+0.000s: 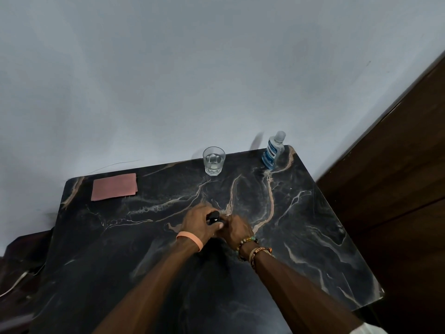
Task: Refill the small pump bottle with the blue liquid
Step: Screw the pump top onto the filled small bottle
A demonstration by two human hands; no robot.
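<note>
Hands meet mid-table: the left hand point(197, 224) grips the black pump top point(213, 218) of a small bottle, the right hand point(237, 231) closes around its hidden body. Blue-liquid clear plastic bottle point(273, 151) stands capped, well apart at the far corner. Twisting hard could tip the small bottle; whether its top is loosened is unclear.

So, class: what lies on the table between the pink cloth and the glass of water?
Nothing: the head view shows only bare dark marble tabletop between the pink cloth and the glass of water.
</note>
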